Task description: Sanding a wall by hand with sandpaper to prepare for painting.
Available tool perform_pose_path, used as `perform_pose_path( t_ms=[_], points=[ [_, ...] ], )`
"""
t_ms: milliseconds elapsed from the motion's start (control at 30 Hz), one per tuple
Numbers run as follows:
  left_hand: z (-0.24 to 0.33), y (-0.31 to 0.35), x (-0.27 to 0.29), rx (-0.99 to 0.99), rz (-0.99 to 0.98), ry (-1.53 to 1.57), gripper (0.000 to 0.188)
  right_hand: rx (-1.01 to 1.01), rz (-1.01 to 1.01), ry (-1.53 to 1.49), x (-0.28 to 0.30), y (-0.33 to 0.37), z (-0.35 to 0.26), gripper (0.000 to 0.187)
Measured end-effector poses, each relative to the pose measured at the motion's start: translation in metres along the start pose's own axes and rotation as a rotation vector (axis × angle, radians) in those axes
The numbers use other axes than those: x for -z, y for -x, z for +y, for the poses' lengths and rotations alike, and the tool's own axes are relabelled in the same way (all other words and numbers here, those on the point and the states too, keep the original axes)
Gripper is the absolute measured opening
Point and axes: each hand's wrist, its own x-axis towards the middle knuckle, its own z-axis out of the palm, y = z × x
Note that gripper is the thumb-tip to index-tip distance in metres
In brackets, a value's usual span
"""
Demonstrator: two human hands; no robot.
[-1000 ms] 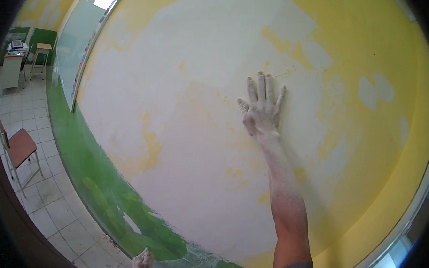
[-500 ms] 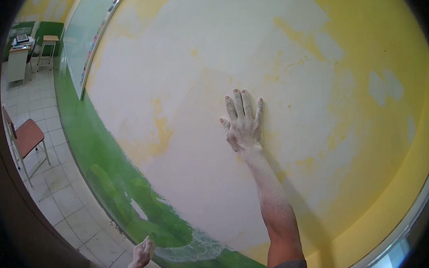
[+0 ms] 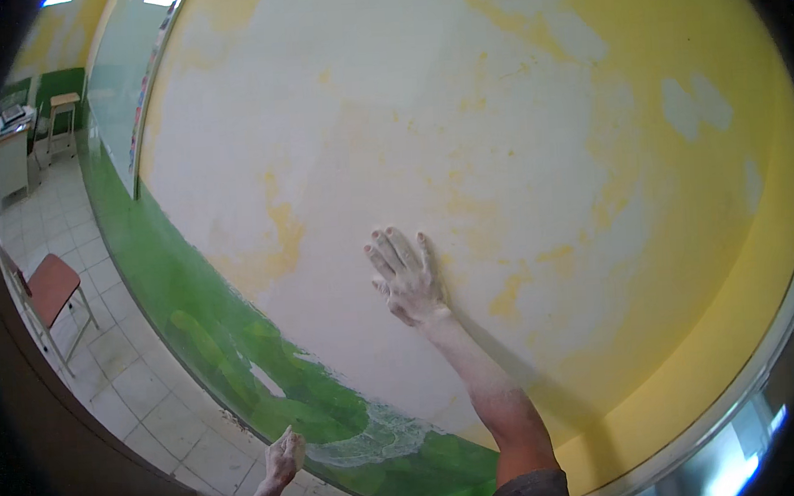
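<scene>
White dust coats my right hand [image 3: 408, 279], which lies flat against the wall [image 3: 340, 197] with its fingers stretched out. I see nothing in it, though its palm faces the wall and is hidden. Around it the wall is patchy, with broad whitish areas and yellow paint showing through. My left hand [image 3: 285, 456], also dusty, is low at the left, apart from the wall, in front of the green lower band [image 3: 325, 422]. Its fingers are curled together; whatever they hold, if anything, I cannot make out. A thin band circles the left wrist.
Over the tiled floor [image 3: 144, 387] at the left stands a chair [image 3: 53, 288] with a reddish-brown seat. Farther back are a desk [image 3: 13, 160] with things on it and a stool [image 3: 63, 104]. A glossy board [image 3: 124, 92] hangs on the wall, upper left.
My right hand has moved down and left across the wall, its fingers now tilted leftward. My left hand has shifted slightly right in the picture. The view has turned a little.
</scene>
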Motion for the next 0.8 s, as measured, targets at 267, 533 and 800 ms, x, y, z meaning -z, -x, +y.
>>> perform_pose_path(
  t_ms=[267, 533, 800],
  points=[
    [-0.007, -0.015, -0.008, 0.013, -0.072, -0.014, 0.052, -0.116, 0.124, -0.001, 0.005, 0.062, 0.044, 0.063],
    [0.046, -0.005, -0.007, -0.046, -0.114, -0.089, 0.046, -0.45, 0.373, 0.201, 0.094, 0.038, 0.186, 0.066],
    [0.05, -0.025, -0.01, -0.138, -0.002, -0.061, 0.048, -0.652, 0.607, 0.405, 0.147, -0.051, 0.284, 0.063]
  ],
)
